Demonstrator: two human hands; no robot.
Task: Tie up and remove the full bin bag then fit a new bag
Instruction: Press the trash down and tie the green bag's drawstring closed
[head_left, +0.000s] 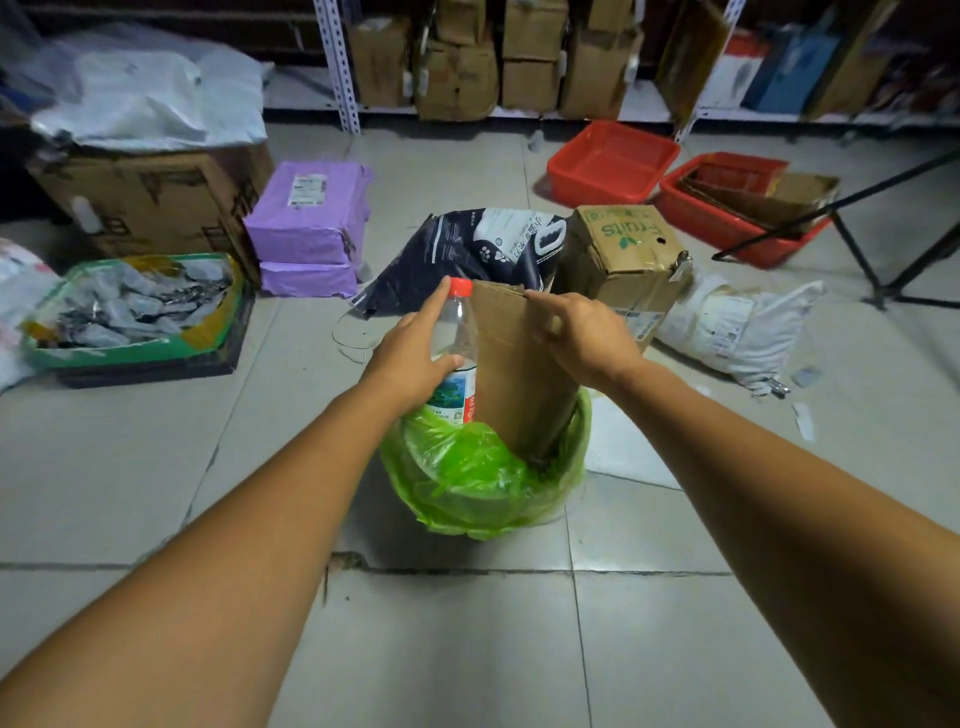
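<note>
A green bin bag (480, 480) lines a small round bin on the tiled floor, its rim folded over the edge. A clear plastic bottle (457, 358) with a red cap and a flattened piece of cardboard (514, 374) stand upright in the bag, sticking well above its rim. My left hand (410, 353) grips the bottle around its middle. My right hand (587, 332) holds the top edge of the cardboard. The bin itself is hidden under the bag.
Behind the bin lie a dark printed sack (467, 249), a "Fruits" cardboard box (623, 254) and a white sack (737, 322). Purple parcels (311, 228) and a green tray (135, 312) sit left. Red baskets (613, 161) and a black stand (857, 249) are at the right.
</note>
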